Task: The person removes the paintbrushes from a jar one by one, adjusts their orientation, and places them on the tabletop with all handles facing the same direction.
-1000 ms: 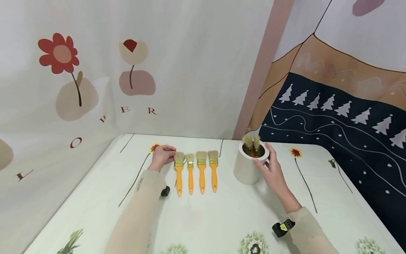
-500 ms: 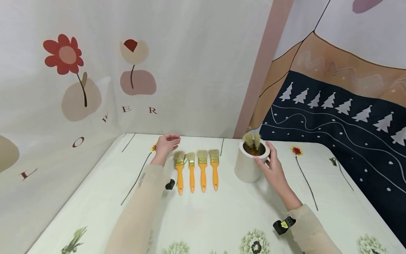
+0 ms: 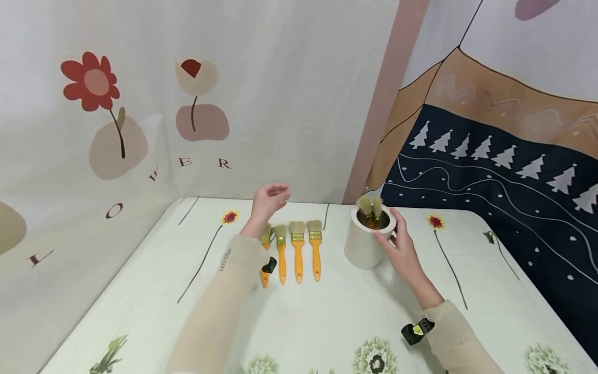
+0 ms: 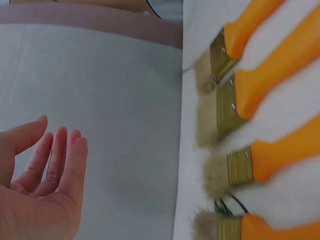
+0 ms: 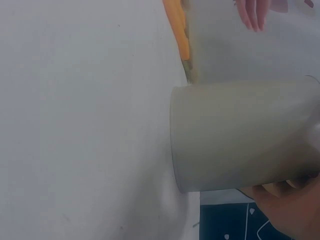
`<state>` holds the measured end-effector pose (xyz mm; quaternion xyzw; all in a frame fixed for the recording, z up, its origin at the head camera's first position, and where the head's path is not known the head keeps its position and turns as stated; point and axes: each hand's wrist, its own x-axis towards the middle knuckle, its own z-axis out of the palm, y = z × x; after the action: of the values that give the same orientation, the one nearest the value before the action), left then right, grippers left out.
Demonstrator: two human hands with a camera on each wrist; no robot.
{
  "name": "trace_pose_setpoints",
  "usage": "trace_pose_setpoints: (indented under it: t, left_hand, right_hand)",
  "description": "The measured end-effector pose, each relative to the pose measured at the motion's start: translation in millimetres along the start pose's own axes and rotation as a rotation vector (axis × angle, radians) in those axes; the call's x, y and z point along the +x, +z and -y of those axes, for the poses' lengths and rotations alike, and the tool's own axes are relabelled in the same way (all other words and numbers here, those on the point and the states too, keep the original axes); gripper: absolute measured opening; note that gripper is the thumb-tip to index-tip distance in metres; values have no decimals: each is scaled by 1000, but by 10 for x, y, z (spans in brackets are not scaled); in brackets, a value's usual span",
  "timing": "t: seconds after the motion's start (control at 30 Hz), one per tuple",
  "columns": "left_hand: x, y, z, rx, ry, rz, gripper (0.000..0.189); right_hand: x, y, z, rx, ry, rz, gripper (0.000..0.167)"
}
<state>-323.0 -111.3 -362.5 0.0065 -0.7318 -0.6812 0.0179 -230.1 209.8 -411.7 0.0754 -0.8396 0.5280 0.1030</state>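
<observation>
My left hand [image 3: 269, 205] hovers above the bristle ends of a row of paintbrushes [image 3: 298, 254], holding nothing. Its fingers are loosely bent, with the thumb apart from them in the left wrist view. The row has several flat brushes with orange handles, brass-coloured ferrules and pale bristles; my left forearm partly hides the leftmost brush [image 3: 264, 280]. To the right, my right hand [image 3: 404, 254] grips the upper side of a white cylindrical pot [image 3: 362, 249], which stands upright. Two brushes with pale bristles [image 3: 371, 206] stick up out of the pot.
A white cloth printed with flowers covers the table [image 3: 327, 322]. Behind it hangs a pale curtain [image 3: 285, 104] with flower prints, and on the right a dark cloth [image 3: 504, 208] with white trees. Each sleeve carries a small black wrist device [image 3: 413, 333].
My left hand has lifted away from beside the leftmost brush and moved up and to the right. The right hand and the pot have stayed in place.
</observation>
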Motion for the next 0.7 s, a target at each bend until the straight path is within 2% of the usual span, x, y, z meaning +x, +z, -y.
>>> trace_pose_setpoints:
  t: [0.33, 0.7]
  left_hand:
    - [-35, 392, -165, -33, 46, 63, 35]
    - [-76, 786, -207, -29, 118, 116, 31]
  right_hand:
    - [3, -4, 25, 11, 2, 2, 79]
    - [5, 3, 10, 13, 1, 1, 79]
